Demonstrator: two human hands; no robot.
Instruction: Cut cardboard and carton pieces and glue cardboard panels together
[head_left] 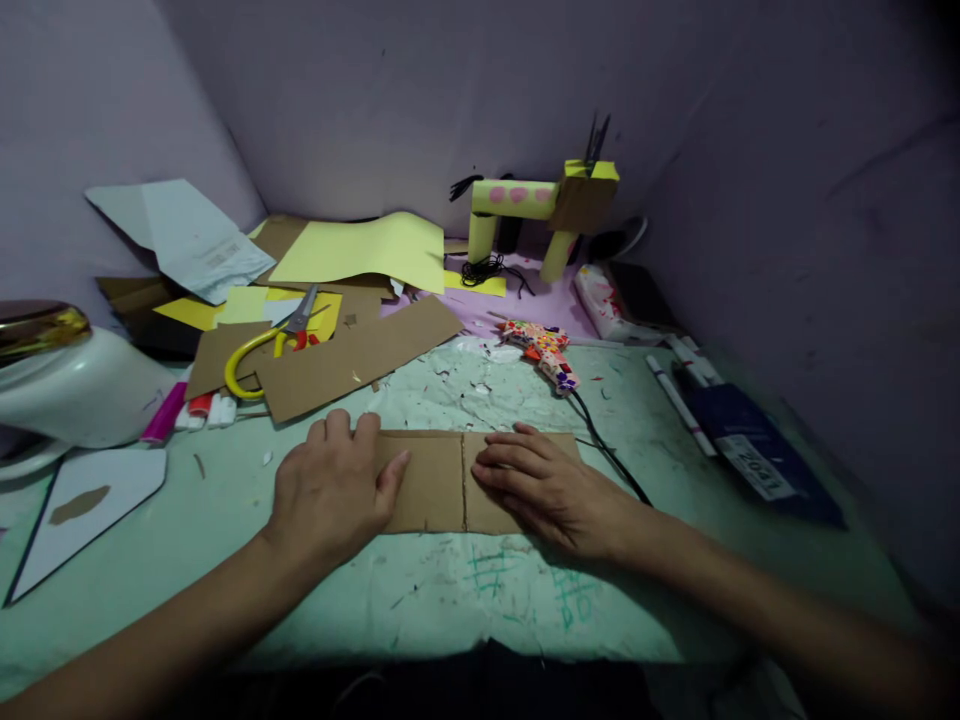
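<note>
A brown cardboard strip (427, 482) lies flat in front of me on the table, with a seam or crease running across its middle. My left hand (330, 485) covers the strip's left end, its fingers bent at the far edge and the thumb resting on top; the fingertips are hidden. Stretched out flat over the right part is my right hand (544, 490), its fingertips near the seam. Behind the strip rests a flower-patterned hot glue gun (540, 350), its cord trailing past my right wrist.
Yellow-handled scissors (259, 360) lie on cardboard scraps beside a long cardboard piece (360, 360). At the back stands a yellow paper animal figure (517, 200) with a cardboard head. A dark blue pouch (757, 450) lies right; a white rounded object (82, 385) stands left. Walls enclose the table.
</note>
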